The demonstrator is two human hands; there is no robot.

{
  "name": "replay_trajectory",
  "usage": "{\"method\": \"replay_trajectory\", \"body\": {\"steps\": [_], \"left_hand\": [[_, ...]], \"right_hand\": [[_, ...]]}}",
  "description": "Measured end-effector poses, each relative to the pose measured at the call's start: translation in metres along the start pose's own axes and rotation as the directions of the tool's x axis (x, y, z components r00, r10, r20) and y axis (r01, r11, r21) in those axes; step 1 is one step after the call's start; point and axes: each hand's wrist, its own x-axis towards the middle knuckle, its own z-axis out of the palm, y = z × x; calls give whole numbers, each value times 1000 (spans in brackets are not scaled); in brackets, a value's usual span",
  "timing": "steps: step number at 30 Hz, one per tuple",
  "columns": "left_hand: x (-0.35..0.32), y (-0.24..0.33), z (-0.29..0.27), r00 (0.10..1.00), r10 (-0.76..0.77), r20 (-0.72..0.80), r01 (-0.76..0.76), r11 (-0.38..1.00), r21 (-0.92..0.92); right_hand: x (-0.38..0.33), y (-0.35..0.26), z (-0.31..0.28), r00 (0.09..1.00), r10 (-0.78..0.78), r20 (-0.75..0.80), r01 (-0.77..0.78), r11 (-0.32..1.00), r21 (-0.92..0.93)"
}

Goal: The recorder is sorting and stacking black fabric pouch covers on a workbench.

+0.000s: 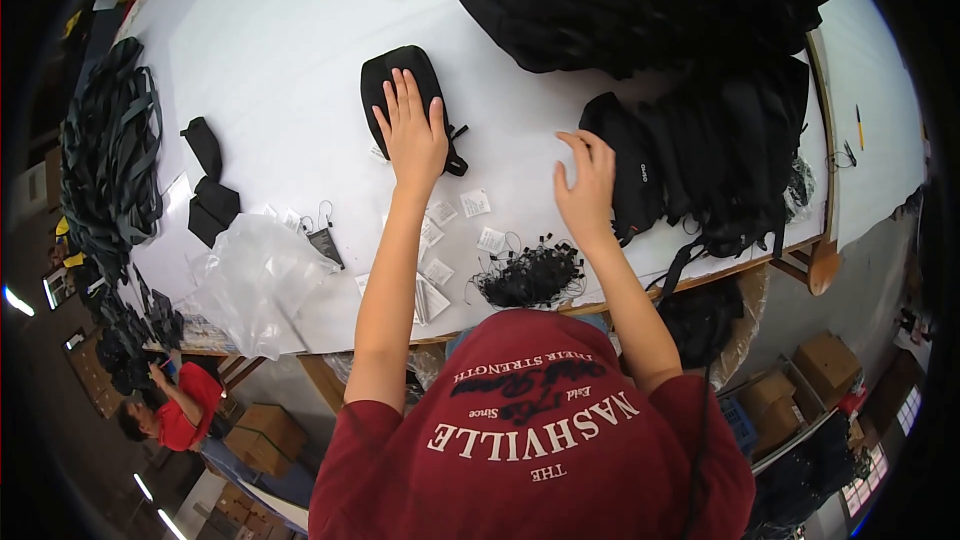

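- Left hand (413, 135) lies flat, fingers spread, on a small black pouch (398, 80).
- Right hand (588, 185) is open, holding nothing, near the black bags (700, 160).
- The pouch could slide and scatter the paper tags (440, 240).

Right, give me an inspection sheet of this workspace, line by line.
Surface: white table, wooden front edge.
Job's things: small black pouch lying flat under the left hand; black bag beside the right hand.
Clutter: pile of black bags, clear plastic bag, white paper tags, bundle of black tag strings, folded black pieces.
Grippers: left hand flat and open on the pouch; right hand open, fingers spread, at the bag's edge.
Cables: nothing seen; dark straps hang at the table's left end.
Surroundings: cardboard boxes on the floor; a person in red below left.
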Motion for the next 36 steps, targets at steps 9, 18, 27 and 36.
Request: {"method": "replay_trajectory", "body": {"steps": [9, 18, 27, 36], "left_hand": [[0, -5, -6, 1000, 0, -23, 1, 999, 33], [-84, 109, -20, 886, 88, 455, 354, 505, -787], [-122, 141, -80, 849, 5, 529, 526, 94, -845], [-154, 122, -131, 697, 137, 704, 593, 443, -673]], "right_hand": [[-24, 56, -38, 1000, 10, -26, -19, 914, -406], [-25, 29, -84, 933, 358, -29, -286, 790, 542], [-39, -15, -75, 773, 372, 514, -597, 150, 788], [-52, -34, -85, 763, 240, 600, -634, 99, 767]]}}
